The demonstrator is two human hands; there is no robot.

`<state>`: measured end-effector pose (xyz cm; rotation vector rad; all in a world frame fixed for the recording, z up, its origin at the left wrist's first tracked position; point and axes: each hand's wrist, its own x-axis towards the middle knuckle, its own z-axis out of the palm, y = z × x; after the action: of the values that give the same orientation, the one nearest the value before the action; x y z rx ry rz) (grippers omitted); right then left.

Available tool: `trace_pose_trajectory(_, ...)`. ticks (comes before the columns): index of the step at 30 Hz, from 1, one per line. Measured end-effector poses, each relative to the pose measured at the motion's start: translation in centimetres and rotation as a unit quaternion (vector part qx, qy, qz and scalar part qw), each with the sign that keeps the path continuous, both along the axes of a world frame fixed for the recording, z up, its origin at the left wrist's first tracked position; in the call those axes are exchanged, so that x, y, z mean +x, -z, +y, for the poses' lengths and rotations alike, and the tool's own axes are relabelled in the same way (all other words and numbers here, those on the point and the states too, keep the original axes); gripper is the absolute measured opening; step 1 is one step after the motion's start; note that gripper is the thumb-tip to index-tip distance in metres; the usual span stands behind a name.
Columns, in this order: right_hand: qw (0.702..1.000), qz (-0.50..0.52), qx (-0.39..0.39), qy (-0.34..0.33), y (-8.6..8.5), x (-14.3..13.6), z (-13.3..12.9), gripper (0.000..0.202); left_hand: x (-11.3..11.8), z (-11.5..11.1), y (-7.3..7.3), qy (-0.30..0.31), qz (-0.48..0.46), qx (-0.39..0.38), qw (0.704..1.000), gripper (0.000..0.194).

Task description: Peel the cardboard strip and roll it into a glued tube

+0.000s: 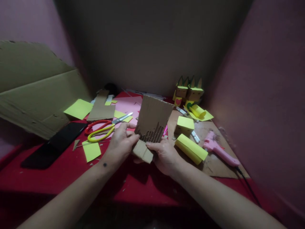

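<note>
A brown corrugated cardboard piece (pixel 153 117) stands tilted above the red table (pixel 59 171), its lower layer torn so the ribs show. My left hand (pixel 120 143) grips its lower left edge. My right hand (pixel 163 156) holds the bottom flap from the right, thumb on the ribbed part. Both hands hold the same piece.
Red-and-yellow scissors (pixel 105 128) lie left of my hands, a black phone (pixel 53 144) further left, a big cardboard sheet (pixel 35 92) behind it. Yellow paper-covered blocks (pixel 190 148), a pink glue gun (pixel 220 149) and small cardboard figures (pixel 189 92) sit to the right. Yellow and pink paper scraps lie around.
</note>
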<state>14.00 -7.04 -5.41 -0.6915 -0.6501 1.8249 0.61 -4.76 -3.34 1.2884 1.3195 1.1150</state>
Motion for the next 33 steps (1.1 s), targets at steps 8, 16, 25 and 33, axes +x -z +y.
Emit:
trace_pose_trajectory(8, 0.998, -0.015, 0.051, -0.039, 0.7, 0.1, 0.4, 0.033, -0.5, -0.2, 0.0, 0.037, 0.001, -0.012, 0.999, 0.043)
trace_pose_trajectory(16, 0.995, 0.007, 0.057, -0.082, -0.2, 0.6, 0.4, 0.034, -1.3, 0.2, 0.3, 0.148, -0.103, -0.069, 0.981, 0.038)
trace_pose_trajectory(25, 0.989, -0.087, 0.117, 0.001, -0.3, 0.8, -0.3, 0.046, -0.9, 0.7, 0.5, 0.078, -0.134, -0.075, 0.985, 0.029)
trace_pose_trajectory(33, 0.942, -0.207, 0.259, 0.045, -0.1, 0.9, -0.7, 0.076, -1.2, 1.0, 0.5, 0.072, -0.139, -0.077, 0.985, 0.027)
